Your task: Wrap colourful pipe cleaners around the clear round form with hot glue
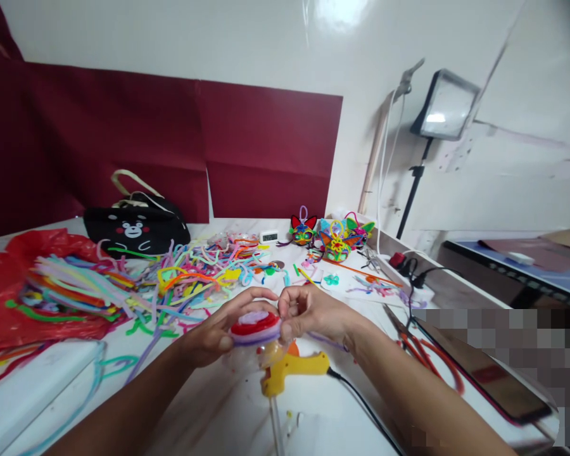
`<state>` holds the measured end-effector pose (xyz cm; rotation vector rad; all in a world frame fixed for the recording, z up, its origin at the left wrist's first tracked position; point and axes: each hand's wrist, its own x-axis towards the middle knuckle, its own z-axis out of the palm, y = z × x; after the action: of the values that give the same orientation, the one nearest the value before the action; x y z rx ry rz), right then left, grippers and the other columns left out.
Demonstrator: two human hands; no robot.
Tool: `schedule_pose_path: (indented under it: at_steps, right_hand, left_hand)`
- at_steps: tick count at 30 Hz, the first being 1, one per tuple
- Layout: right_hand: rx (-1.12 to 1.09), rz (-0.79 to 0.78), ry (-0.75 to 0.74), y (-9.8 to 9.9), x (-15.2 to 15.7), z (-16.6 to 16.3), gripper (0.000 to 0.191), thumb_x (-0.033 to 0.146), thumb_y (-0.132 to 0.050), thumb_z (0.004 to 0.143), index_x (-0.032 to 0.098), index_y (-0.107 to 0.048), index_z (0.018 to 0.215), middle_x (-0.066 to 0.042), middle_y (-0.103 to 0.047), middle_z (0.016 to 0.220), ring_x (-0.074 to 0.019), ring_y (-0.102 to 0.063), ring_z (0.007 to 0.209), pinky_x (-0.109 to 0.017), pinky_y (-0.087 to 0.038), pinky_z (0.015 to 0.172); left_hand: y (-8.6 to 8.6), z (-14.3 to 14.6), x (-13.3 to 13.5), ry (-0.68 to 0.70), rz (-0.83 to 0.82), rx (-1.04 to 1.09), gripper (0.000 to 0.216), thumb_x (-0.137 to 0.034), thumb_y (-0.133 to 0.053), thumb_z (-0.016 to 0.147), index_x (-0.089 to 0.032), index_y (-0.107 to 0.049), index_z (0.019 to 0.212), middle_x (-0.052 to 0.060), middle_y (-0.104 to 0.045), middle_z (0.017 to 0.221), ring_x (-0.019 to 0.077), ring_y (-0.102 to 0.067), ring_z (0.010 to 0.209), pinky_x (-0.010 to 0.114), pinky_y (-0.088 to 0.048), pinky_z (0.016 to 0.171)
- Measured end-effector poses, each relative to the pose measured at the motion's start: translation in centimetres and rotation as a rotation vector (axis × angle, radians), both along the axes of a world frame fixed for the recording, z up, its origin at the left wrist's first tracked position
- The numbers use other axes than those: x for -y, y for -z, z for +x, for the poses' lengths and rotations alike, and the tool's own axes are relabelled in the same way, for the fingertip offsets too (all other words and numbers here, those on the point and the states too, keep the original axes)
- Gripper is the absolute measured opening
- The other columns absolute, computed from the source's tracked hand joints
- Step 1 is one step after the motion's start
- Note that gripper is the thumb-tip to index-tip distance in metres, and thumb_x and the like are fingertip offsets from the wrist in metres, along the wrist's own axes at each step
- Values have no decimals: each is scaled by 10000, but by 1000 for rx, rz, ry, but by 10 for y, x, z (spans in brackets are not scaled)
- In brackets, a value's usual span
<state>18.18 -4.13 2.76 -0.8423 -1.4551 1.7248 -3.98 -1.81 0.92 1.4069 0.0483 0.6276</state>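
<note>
Red and lilac pipe-cleaner coil (255,324) is sitting between both hands, just above the white table (209,411). Left hand (213,335) is cupping it, thumb and fingers closed on its rim. Right hand (308,313) is pinching its right edge. A clear piece (247,356), possibly a plastic dome, is hanging under it. A yellow glue gun (289,368) is lying just beneath, and loose pipe cleaners (123,285) are sprawling to the left.

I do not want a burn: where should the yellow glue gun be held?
Probably grip the glue gun by its handle, coming from the right. It lies flat pointing rightward, cord leaving its end, and the orange nozzle faces away.
</note>
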Motion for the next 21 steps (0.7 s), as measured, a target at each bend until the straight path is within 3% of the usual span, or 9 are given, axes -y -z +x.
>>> schedule_pose_path:
  at_steps: [7, 15, 21]
  right_hand:
    - [-39, -3, -27, 6, -3, 1, 533, 389, -974, 444, 152, -586, 722, 54, -644, 578, -64, -551, 502, -190, -403, 541]
    - [-45, 23, -25, 8, -4, 4, 515, 382, -970, 461, 152, -600, 734, 56, -636, 563, -61, -533, 482, -181, -383, 507]
    - [-53, 27, 15, 5, -5, 6, 524, 344, -973, 463, 155, -595, 774, 60, -628, 614, -65, -533, 540, -191, -408, 553]
  left_hand:
    - [1, -1, 0, -12, -4, -27, 714, -475, -779, 733, -234, -516, 1351, 81, -674, 1158, 205, -650, 863, 277, -473, 723]
    - [-1, 1, 2, -83, -3, -67, 610, -485, -797, 665, -168, -606, 1150, 52, -657, 929, 182, -588, 750, 255, -432, 646]
    - [-3, 1, 0, -183, 61, -74, 612, -485, -812, 629, -175, -648, 1130, 60, -626, 1030, 208, -568, 884, 268, -430, 751]
